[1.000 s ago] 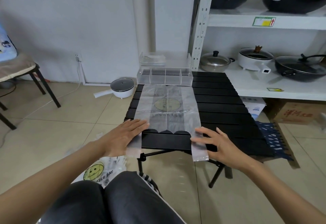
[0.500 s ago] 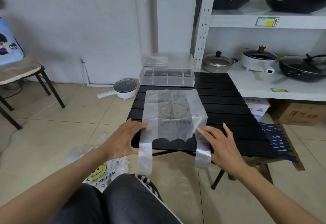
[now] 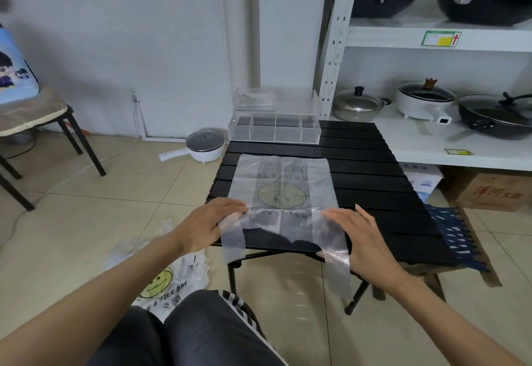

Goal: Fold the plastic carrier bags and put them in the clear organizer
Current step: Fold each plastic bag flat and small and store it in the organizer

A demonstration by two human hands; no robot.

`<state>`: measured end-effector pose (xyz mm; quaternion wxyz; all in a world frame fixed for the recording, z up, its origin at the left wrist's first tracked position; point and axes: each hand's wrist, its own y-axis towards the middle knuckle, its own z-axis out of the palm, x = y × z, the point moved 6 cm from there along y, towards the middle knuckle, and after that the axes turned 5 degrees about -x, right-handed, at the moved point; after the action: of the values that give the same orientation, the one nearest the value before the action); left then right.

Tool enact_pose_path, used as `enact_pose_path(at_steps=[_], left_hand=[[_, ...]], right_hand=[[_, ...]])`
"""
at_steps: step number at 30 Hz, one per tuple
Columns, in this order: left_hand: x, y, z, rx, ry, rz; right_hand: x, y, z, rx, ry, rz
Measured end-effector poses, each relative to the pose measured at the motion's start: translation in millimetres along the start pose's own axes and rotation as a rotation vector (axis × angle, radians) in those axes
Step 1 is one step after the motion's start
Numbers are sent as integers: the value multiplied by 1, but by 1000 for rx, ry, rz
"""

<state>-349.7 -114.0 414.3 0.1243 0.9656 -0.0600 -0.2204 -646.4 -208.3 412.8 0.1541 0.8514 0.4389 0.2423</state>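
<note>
A translucent carrier bag with a yellow round print lies flat on the black slatted table. Its near part is raised off the table, with a crease across it at my fingertips. My left hand pinches the bag's left side and my right hand pinches its right side. The two handle straps hang down over the table's front edge beside my hands. The clear organizer, split into several compartments, stands at the table's far edge, with a clear box behind it.
More smiley-print bags lie on the floor by my left knee. A white pot sits on the floor left of the table. A shelf with pans stands to the right, and a chair at far left.
Both hands moved forward from the table's front edge onto the bag. They lifted its near part, so the handle straps now dangle from my hands.
</note>
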Motion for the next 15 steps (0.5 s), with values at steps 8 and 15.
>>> enact_pose_path(at_steps=[8,15], left_hand=[[11,26,-13,9,-279,-298],[15,39,-8,-51,-268,-323]], right_hand=[[-16,36,3,-50,167,337],[-33,46,17,-16,215,604]])
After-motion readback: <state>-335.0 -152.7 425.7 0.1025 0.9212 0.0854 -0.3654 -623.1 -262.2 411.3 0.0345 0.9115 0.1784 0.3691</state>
